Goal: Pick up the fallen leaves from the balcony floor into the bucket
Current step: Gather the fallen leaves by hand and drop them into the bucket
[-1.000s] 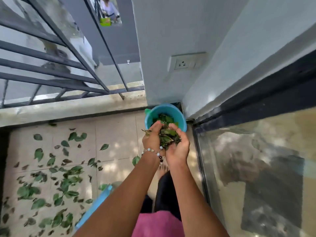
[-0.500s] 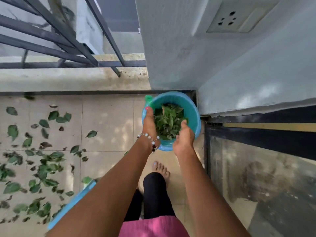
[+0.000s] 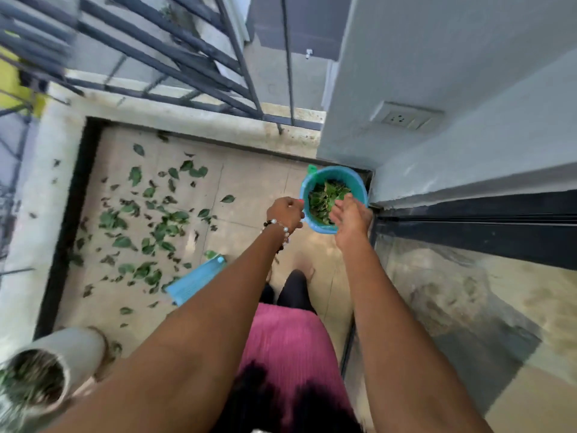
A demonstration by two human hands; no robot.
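Observation:
A blue bucket [image 3: 356, 182] stands on the tiled floor in the corner by the grey wall, with a heap of green leaves [image 3: 323, 198] inside. My left hand [image 3: 285, 212], with a bead bracelet on the wrist, hovers just left of the bucket's rim with its fingers curled and nothing visible in it. My right hand [image 3: 351, 215] is over the bucket's near edge, palm up and fingers spread, empty. Several green and brown fallen leaves [image 3: 146, 226] lie scattered over the floor to the left.
A blue flat dustpan-like piece [image 3: 195, 282] lies on the floor under my left forearm. A pale plant pot [image 3: 53, 367] stands at the bottom left. Black railing [image 3: 175, 54] and a stone ledge close the far side. A glass door [image 3: 468, 307] runs along the right.
Both hands dropped their bunch of leaves into the bucket and have drawn back from it. The view has risen and pulled away, showing more floor and the plant pot.

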